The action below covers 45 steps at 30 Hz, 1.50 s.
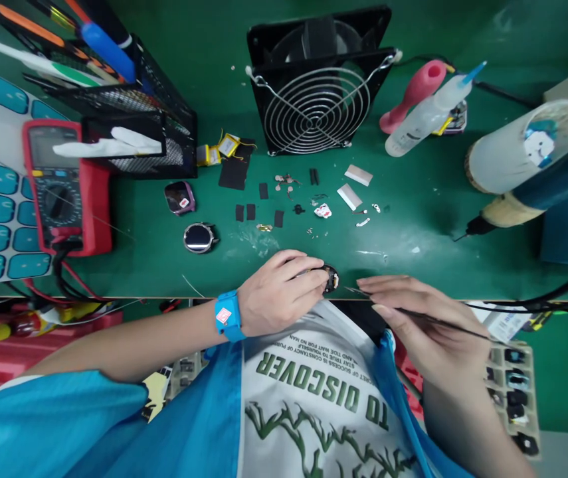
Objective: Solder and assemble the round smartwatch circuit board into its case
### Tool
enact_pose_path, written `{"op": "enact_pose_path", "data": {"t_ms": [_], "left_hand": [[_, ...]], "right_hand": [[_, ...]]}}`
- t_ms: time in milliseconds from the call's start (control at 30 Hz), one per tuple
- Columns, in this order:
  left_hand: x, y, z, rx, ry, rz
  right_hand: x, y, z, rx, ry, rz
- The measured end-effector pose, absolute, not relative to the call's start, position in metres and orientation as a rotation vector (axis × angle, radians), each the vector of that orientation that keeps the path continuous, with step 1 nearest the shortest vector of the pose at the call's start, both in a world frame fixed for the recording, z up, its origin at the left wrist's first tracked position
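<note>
At the bench's front edge, my left hand (286, 289), with a blue wristband, has its fingers closed on a small round black watch case (332, 279). Only the case's right part shows, with tiny components inside; my fingers cover the rest. Just to the right, my right hand (426, 322) grips thin dark tweezers (446, 322). Their fine tips point left at the case, a short gap away from it. A round watch (198, 238) and a purple-framed square watch (180, 198) lie to the left on the green mat.
Small parts, black pads (278, 218) and two pale blocks (349, 197) lie beyond my hands. A fan (318, 99) stands at the back. A red multimeter (59, 189) and mesh organizer (174, 133) are left; a bottle (426, 116) and electric screwdriver (517, 206) are right.
</note>
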<state>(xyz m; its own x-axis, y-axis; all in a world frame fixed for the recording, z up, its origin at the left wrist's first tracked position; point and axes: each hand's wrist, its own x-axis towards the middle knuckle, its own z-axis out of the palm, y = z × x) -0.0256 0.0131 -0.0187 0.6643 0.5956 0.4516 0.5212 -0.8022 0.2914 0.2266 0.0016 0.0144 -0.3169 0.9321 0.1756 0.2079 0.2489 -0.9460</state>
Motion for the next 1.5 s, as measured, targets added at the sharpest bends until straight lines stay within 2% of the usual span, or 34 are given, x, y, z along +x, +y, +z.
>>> {"op": "enact_pose_path", "data": {"t_ms": [500,833,1300,1500], "left_hand": [[-0.024,0.015,-0.014,2.735,0.907,0.751],[-0.023,0.016,-0.015,2.742,0.9,0.769],[-0.023,0.013,-0.016,2.736,0.929,0.81],[-0.025,0.012,-0.018,2.739,0.931,0.814]], "right_hand": [[0.203,-0.035,-0.019,-1.034,-1.893,0.704],[0.203,-0.027,-0.005,-1.077,-1.815,0.75],[0.196,-0.033,-0.005,-1.131,-2.004,0.6],[0.188,-0.026,0.004,-1.219,-1.797,0.759]]}}
